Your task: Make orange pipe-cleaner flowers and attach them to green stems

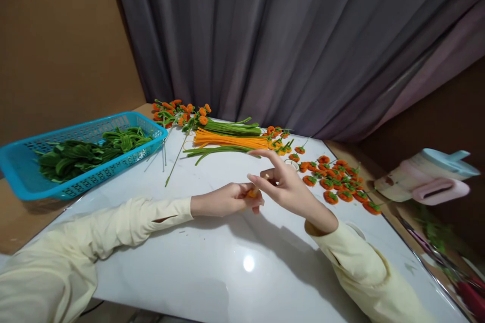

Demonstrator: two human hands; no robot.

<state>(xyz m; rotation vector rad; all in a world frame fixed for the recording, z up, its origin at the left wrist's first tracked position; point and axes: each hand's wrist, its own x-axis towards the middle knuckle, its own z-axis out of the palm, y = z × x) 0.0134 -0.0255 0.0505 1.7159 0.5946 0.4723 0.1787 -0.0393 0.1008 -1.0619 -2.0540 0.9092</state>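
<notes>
Near the middle of the white table, my left hand is closed on a small orange piece, mostly hidden by the fingers. My right hand is raised just to the right of it, thumb and index finger apart, the other fingers curled; a small pale orange bit shows near them. Behind the hands lie a bundle of orange stems and green stems. Several orange pieces with green tops are spread to the right of my right hand.
A blue basket with green leaves stands at the left. Orange flowers lie at the back left. A tumbler with a pink handle is at the right, with scissors nearer. A grey curtain hangs behind.
</notes>
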